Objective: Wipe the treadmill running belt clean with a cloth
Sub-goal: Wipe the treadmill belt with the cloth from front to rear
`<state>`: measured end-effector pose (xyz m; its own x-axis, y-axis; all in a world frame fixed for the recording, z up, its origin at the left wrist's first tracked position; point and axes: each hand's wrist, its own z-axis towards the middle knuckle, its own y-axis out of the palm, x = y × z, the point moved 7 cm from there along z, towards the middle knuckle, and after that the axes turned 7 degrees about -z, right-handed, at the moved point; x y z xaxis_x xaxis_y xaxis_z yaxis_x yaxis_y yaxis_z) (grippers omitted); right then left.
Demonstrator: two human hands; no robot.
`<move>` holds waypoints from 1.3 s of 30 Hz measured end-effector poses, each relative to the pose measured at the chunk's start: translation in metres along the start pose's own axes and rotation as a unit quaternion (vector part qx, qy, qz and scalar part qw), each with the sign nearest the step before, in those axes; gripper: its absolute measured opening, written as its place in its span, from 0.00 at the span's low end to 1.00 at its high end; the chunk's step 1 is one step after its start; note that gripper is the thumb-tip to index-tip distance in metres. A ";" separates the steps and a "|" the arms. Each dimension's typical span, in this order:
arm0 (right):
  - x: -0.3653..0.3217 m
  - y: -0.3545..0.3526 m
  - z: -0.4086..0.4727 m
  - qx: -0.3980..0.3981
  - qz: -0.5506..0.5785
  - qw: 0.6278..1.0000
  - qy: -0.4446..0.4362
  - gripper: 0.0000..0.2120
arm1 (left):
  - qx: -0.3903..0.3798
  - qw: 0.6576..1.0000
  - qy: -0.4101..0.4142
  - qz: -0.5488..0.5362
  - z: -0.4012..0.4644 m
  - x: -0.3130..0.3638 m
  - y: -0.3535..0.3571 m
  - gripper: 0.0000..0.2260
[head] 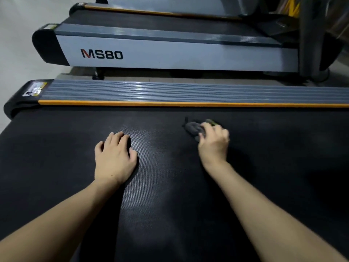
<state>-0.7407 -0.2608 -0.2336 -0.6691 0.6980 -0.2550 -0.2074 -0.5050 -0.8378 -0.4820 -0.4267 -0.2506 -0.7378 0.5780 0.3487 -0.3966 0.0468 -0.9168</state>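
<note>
The black running belt (170,186) fills the lower part of the view and stretches wide to the left, to the right and toward the person. Its far edge meets an orange strip (188,104), and behind this strip lies a grey ribbed side rail (188,91). At the far left the belt curves down over the end of the deck, beside a black end cap (28,91) with a sticker. Behind the rail there is a narrow gap of floor, then a second treadmill (170,53) marked MS80.

The left hand (115,157) lies palm down on the belt, fingers almost straight and close together, and it holds nothing. The right hand (213,142) has its fingers curled over a dark grey cloth (192,127) and presses it on the belt. The cloth sticks out from under the fingertips toward the far left side of this hand, bunched, and a small green part shows at the knuckles. The cloth is near the far edge of the belt but does not touch the orange strip. The two hands are well apart, with bare belt between them.
</note>
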 end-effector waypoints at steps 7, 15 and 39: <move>-0.119 0.002 -0.042 -0.052 0.045 0.980 -0.185 0.20 | -0.037 0.998 0.044 -0.020 -0.008 0.002 -0.013 0.24; 0.034 -0.036 -0.028 -0.035 -0.072 0.996 0.035 0.13 | -0.119 0.992 0.042 -0.012 -0.062 -0.017 -0.040 0.18; -0.196 0.004 -0.095 -0.085 0.031 0.984 -0.155 0.15 | -0.201 0.979 0.013 0.015 -0.057 -0.016 -0.039 0.23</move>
<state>-0.5431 -0.3514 -0.2328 -0.8672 0.4678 -0.1704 -0.0553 -0.4307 -0.9008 -0.4230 -0.3913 -0.2315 -0.7300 0.6039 0.3200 -0.1246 0.3429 -0.9311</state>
